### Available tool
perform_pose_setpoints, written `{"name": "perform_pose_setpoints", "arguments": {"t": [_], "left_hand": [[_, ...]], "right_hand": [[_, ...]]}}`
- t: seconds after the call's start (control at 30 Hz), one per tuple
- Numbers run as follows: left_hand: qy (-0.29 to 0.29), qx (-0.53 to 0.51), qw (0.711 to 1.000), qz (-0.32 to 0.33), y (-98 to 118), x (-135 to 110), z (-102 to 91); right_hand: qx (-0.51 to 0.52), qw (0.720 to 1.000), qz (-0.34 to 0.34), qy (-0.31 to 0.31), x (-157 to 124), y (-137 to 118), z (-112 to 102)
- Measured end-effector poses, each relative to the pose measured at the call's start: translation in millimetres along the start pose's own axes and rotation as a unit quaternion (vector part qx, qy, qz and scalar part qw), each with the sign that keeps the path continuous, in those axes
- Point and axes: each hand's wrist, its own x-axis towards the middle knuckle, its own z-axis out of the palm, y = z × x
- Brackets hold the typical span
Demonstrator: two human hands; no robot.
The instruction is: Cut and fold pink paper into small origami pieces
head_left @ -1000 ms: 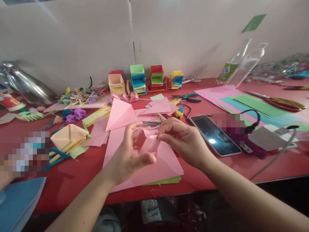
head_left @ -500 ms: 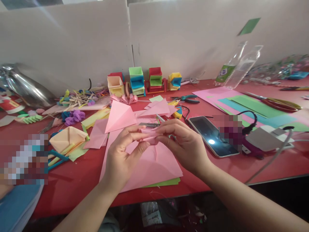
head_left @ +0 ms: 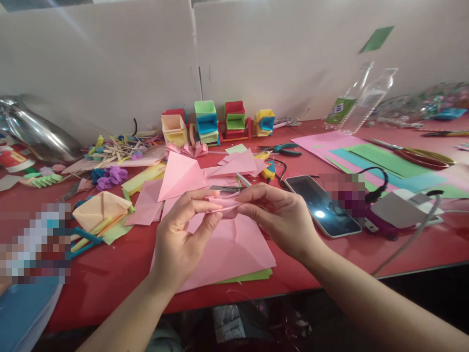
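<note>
Between my two hands is a small folded piece of pink paper [head_left: 224, 205], held up above the table. My left hand [head_left: 186, 230] pinches its left side between thumb and fingers. On the right edge, my right hand [head_left: 282, 215] grips it with thumb and forefinger; the fingers cover part of the folds. Beneath lies a large pink sheet [head_left: 227, 254] with creases, over a green sheet [head_left: 252, 277]. Just behind the hands are a scissors-like metal tool [head_left: 227, 188] and a folded pink triangle [head_left: 181, 177].
To the right are a phone [head_left: 322, 205], a white charger [head_left: 399, 210] with cables, and scissors [head_left: 414, 154] on coloured sheets. Pliers [head_left: 282, 149] and folded paper boxes [head_left: 207, 123] stand further back. At left sit a peach folded paper [head_left: 100, 211] and a steel jug [head_left: 40, 129].
The fingers have shifted slightly on the pink paper, which now shows a flatter, more open upper edge. My right thumb and forefinger have drawn closer to its right end.
</note>
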Motion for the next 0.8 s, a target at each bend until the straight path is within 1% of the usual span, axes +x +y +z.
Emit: {"name": "perform_pose_setpoints", "arguments": {"t": [0.07,0.17,0.23,0.4,0.53,0.63,0.73,0.8], "left_hand": [[0.008,0.006,1.0,0.004,0.4,0.6,-1.1],[0.017,0.019,0.999,0.025,1.0,0.9,-2.3],[0.014,0.045,0.998,0.052,2.0,0.7,-2.6],[0.002,0.145,0.979,0.146,6.4,-0.3,-3.0],[-0.007,0.173,0.969,0.175,8.1,-0.5,-3.7],[-0.01,0.184,0.962,0.201,8.6,0.2,-4.0],[-0.02,0.185,0.96,0.209,9.3,1.4,-4.2],[-0.022,0.173,0.963,0.205,9.7,1.9,-4.3]], "right_hand": [[-0.03,0.998,-0.055,0.007,0.4,-0.3,-0.7],[-0.103,0.983,-0.151,0.009,0.6,-0.7,-1.8],[-0.146,0.972,-0.186,0.011,0.4,-0.8,-2.1],[-0.199,0.954,-0.222,0.03,0.2,0.2,-1.4],[-0.225,0.937,-0.264,0.041,0.6,0.6,-1.8],[-0.252,0.926,-0.28,0.04,0.5,0.2,-3.0],[-0.251,0.928,-0.272,0.033,0.4,-0.8,-4.1],[-0.219,0.946,-0.238,0.023,0.5,-1.8,-4.3]]}}
